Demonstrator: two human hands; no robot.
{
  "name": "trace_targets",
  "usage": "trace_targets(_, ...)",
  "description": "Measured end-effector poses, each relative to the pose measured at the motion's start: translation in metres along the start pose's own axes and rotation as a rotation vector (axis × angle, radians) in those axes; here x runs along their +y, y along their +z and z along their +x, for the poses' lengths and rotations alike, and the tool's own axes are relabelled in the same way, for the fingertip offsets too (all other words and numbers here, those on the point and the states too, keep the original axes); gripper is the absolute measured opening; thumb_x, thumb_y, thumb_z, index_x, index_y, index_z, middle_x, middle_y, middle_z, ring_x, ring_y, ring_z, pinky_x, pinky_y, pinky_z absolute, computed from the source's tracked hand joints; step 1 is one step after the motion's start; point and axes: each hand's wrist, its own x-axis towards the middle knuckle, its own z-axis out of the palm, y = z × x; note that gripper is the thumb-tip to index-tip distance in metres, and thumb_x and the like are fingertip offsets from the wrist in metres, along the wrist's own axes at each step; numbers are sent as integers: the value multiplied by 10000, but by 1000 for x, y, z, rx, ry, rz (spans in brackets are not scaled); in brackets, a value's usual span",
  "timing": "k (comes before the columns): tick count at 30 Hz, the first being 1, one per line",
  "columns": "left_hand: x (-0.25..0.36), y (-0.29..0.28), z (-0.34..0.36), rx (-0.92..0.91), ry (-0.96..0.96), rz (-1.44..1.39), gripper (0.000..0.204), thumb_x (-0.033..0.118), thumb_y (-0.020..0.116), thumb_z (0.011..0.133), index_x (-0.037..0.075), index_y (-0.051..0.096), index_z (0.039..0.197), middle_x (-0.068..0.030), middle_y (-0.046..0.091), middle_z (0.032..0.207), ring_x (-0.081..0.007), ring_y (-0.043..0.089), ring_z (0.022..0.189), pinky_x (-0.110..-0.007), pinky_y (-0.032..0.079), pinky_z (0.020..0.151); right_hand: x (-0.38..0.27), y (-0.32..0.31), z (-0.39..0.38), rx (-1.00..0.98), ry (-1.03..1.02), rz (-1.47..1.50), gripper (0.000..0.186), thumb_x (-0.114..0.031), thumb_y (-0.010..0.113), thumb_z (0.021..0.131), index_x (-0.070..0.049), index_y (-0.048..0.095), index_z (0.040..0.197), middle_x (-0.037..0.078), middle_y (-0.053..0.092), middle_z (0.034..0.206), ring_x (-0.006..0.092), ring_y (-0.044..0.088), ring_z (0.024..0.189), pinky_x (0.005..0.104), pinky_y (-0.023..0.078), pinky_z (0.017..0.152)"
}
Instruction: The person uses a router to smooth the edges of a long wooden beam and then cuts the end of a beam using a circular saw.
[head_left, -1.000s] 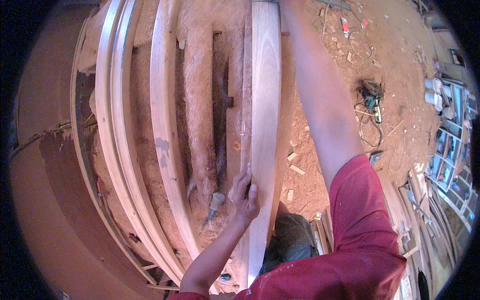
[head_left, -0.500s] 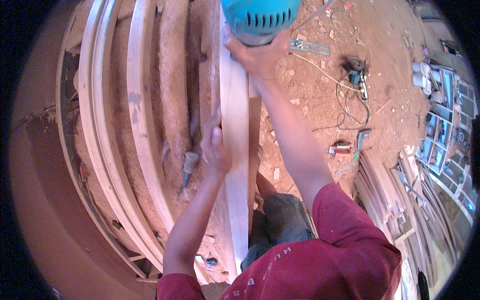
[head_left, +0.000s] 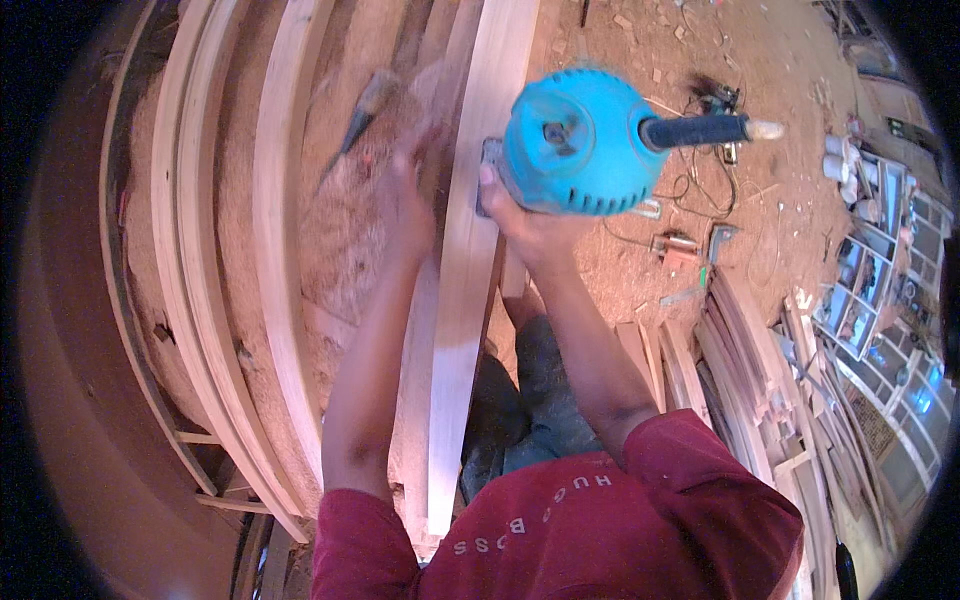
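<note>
In my right hand (head_left: 535, 225) is a teal power tool that looks like a palm sander (head_left: 590, 140), its flat base on the long pale wooden beam (head_left: 465, 290). The fingers wrap round the tool below its rounded, vented top, and a dark sleeve juts out to its right. Left of the beam hovers my left hand (head_left: 412, 205), blurred by motion, its fingers stretched out with nothing seen in them. I cannot tell whether it touches the beam's side.
Long timbers (head_left: 285, 230) lie to the left over sawdust, with a dark tool with a pale handle (head_left: 362, 110) between them and the beam. A corded power tool (head_left: 712, 100) lies on the ground at right. Stacked wood pieces (head_left: 745, 370) and window frames (head_left: 885, 250) stand beyond.
The sander has come nearer along the beam with my right hand, so its whole top now shows. My left hand has moved slightly farther up and left. The view has shifted.
</note>
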Motion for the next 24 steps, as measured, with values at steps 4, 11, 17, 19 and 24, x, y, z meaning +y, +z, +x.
trace_targets(4, 4, -59, -193, -131, -15, -85, 785, 584, 187, 1016, -26, 516, 1385, -205, 544, 1399, -367, 404, 1392, -479, 243, 1170, -36, -24, -125, 30, 379, 524, 592, -123, 806, 803, -15, 488, 1291, 57, 611, 1126, 177, 598, 1040, 370, 500, 943)
trace_targets(11, 19, -83, -317, -106, -200, -107, 881, 642, 88, 983, -3, 526, 1392, -175, 535, 1426, -338, 323, 1455, -490, 11, 1208, -40, -54, -300, -92, -68, -36, 544, -146, 716, 861, -74, 455, 1333, 150, 588, 1186, 293, 597, 1072, 456, 495, 950)
trace_targets(17, -11, -80, -334, -128, -126, -28, 806, 578, 85, 1011, 34, 561, 1367, -156, 547, 1419, -350, 336, 1448, -516, 15, 1205, -47, -60, -316, -20, -230, -53, 508, -165, 639, 910, -125, 427, 1369, 230, 568, 1238, 392, 597, 1100, 529, 491, 955)
trace_targets(19, -18, -81, -338, -144, -139, -14, 778, 557, 96, 1017, 43, 572, 1356, -153, 553, 1413, -353, 349, 1440, -526, 44, 1203, -43, -59, -312, -17, -304, -63, 452, -187, 596, 945, -125, 431, 1362, 244, 605, 1193, 411, 621, 1075, 547, 490, 947)
trace_targets(24, -15, -83, -334, -167, -149, -13, 722, 517, 129, 1024, 53, 579, 1347, -145, 567, 1396, -366, 371, 1424, -551, 96, 1191, -21, -51, -298, 46, -248, 26, 313, -225, 528, 986, -90, 524, 1269, 245, 654, 1114, 397, 652, 1023, 536, 486, 949)
